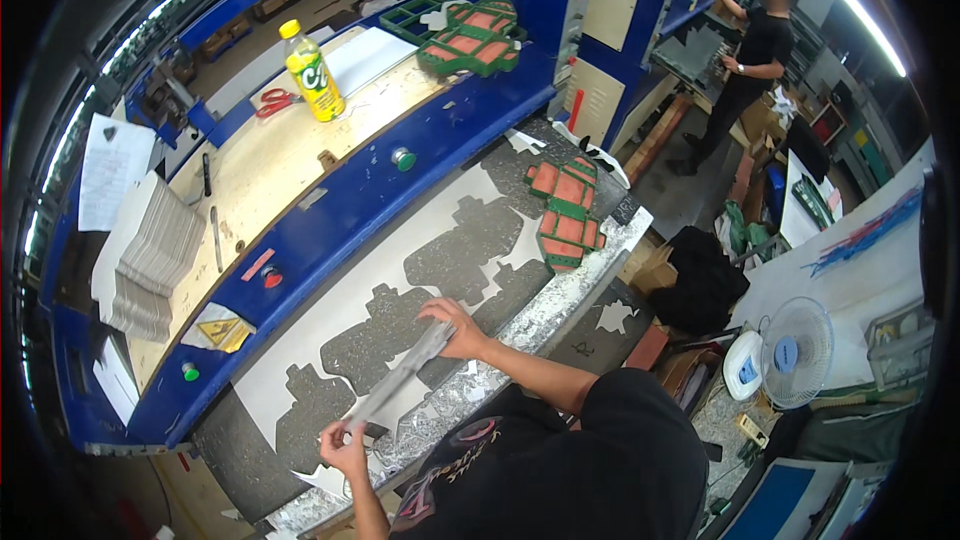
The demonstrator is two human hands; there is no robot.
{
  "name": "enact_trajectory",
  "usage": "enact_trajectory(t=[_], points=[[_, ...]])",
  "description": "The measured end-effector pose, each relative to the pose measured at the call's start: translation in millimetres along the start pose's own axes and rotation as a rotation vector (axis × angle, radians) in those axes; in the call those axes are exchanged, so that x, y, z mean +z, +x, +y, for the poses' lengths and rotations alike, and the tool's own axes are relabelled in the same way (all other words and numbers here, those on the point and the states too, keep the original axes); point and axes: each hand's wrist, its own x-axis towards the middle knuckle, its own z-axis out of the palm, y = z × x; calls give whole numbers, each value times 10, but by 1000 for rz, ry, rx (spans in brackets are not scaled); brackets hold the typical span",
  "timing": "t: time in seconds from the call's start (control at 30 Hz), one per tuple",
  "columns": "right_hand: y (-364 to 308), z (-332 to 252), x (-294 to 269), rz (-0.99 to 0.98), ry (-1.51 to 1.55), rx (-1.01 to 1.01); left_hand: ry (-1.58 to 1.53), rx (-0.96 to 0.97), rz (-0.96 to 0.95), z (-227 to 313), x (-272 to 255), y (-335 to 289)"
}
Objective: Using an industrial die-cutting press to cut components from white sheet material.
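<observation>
Between my two hands is a long, thin grey piece (400, 382), seen nearly edge-on; whether it is one sheet or several together I cannot tell. My left hand (343, 450) grips its near-left end, and my right hand (453, 328) holds the far-right end. Beneath it, a white sheet (375, 268) with several box-shaped cut-outs lies on the dark, speckled cutting bed (452, 258). To the right of the cut-outs, a green cutting die (570, 202) with pink foam pads rests on the bed.
A blue press beam (340, 180) with buttons crosses behind the bed. On its top stand stacked cut pieces (165, 250), a yellow bottle (312, 72), red scissors (274, 102) and another green die (475, 38). A fan (795, 352) stands right; a person (750, 65) works far right.
</observation>
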Motion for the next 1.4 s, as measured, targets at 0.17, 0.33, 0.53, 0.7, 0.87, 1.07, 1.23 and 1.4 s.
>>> enact_trajectory(t=[0.17,0.33,0.53,0.7,0.87,1.07,1.23,1.4], points=[[129,21,309,-185,-11,21,341,387,130,120,314,-58],[160,768,-4,-574,-266,1,229,257,70,358,385,48],[640,190,-187,-612,-257,236,232,209,210,790,20,176],[1831,-1674,-285,-172,369,-95,63,609,317,2706,-1104,943],[3171,-2828,310,-129,620,-194,-195,531,202,3778,-1627,1831],[3359,-3360,1249,12,651,-263,132,778,363,3610,-1989,2346],[4018,-3811,1614,26,680,-305,-232,546,439,3566,-2140,2640],[5504,-4443,1351,-55,-341,-514,-556,484,18,3293,-1444,1494]])
